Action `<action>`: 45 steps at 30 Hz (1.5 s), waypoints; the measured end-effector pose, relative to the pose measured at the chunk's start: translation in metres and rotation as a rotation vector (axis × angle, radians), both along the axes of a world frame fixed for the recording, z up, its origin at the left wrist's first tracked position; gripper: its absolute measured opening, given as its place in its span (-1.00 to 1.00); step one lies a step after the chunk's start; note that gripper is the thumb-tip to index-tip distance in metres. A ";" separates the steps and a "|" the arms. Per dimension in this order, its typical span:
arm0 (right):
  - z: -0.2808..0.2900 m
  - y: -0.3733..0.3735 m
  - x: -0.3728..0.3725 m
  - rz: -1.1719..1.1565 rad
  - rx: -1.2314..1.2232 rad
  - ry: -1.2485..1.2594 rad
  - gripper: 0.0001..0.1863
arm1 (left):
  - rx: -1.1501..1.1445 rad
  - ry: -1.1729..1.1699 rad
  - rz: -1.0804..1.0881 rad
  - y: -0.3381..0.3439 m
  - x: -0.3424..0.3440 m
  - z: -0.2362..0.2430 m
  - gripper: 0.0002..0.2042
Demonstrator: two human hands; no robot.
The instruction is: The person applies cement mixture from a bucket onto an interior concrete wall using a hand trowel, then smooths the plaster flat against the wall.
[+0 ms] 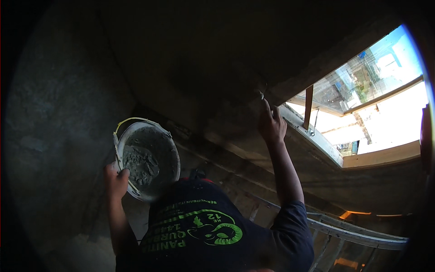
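Note:
My left hand is closed on the rim of a round bucket, held tilted beside my body at the left. Wet grey mortar lies in it, rough and lumpy on top. The bucket's yellowish handle rests along the rim. Up at the dark wall, left of the window, my right hand is raised with its fingers curled. A small pale glint shows at its fingertips, perhaps part of a tool; the shadow hides the rest.
An open wooden-framed window lets in bright light at the right, its glazed sash swung out. Below it runs a metal frame with rails, like a ladder or scaffold. A grey plastered wall stands at the left.

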State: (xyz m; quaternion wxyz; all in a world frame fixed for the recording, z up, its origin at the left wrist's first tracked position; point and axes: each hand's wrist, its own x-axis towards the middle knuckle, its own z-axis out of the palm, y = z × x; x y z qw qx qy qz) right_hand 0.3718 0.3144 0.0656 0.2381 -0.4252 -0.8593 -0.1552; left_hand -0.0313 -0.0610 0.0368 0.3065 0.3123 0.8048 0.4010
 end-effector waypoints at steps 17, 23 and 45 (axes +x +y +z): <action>-0.008 0.015 -0.019 -0.014 -0.040 0.067 -0.41 | 0.087 0.176 0.027 0.007 0.014 0.007 -0.81; -0.095 -0.010 0.008 -0.134 -0.403 -0.471 -0.35 | 0.073 0.202 0.025 -0.006 0.015 0.003 -0.79; -0.069 -0.014 0.018 -0.159 -0.452 -0.435 -0.26 | -0.036 0.089 0.094 -0.008 0.010 0.002 -0.63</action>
